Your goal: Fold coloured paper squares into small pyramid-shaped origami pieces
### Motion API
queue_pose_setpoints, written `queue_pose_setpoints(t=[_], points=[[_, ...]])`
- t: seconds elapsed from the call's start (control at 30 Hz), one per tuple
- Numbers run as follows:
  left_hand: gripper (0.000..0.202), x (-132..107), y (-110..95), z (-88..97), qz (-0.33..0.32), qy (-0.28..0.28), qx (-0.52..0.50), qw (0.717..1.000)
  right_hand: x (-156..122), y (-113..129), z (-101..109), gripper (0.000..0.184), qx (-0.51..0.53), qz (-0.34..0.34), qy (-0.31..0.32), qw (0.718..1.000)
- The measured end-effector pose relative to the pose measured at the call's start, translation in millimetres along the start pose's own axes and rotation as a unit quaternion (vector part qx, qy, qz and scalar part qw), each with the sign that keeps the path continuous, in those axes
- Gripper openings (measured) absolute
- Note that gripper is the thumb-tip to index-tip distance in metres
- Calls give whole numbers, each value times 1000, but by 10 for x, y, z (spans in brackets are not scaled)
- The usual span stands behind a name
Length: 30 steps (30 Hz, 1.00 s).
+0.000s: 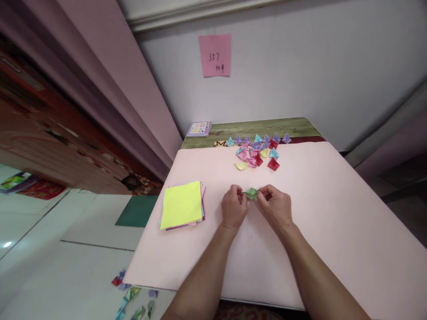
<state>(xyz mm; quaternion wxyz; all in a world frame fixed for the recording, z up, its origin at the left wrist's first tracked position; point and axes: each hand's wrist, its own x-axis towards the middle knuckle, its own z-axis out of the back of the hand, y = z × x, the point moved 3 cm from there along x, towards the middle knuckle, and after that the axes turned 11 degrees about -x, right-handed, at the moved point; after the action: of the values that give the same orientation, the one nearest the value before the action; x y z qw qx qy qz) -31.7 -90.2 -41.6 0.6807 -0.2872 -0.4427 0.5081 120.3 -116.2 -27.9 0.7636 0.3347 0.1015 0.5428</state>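
Note:
My left hand (234,207) and my right hand (275,206) meet over the middle of the pale pink table (333,213). Both pinch a small folded green paper piece (251,192) between their fingertips, the left at its left end, the right at its right end. The piece sits just above or on the table surface. A stack of square paper sheets with a yellow sheet on top (182,205) lies to the left of my left hand.
A heap of several small folded paper shapes (257,152) in pink, red, purple, blue and yellow lies at the far side. A paper pack (199,129) rests at the back left corner. More folded pieces (133,298) lie on the floor. A pink note (215,55) hangs on the wall.

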Motion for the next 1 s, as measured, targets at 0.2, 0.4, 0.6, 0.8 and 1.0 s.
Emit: queue_pose_setpoints(t=[0.2,0.4,0.6,0.8,1.0], points=[[30,28,30,9,1,-8,-57,998,-35,43,-32,13,42,79,-52,995],[22,36,62,3,41,-10,-88,995,-46,43,-61,12,62,91,-57,992],[19,33,59,24,71,-29,-68,995,-28,-2,-126,13,67,58,16,996],[20,22,9,25,38,-18,3,999,-50,0,-154,8,71,17,30,997],[17,37,2,30,48,-14,32,998,-26,8,-101,19,47,91,22,994]])
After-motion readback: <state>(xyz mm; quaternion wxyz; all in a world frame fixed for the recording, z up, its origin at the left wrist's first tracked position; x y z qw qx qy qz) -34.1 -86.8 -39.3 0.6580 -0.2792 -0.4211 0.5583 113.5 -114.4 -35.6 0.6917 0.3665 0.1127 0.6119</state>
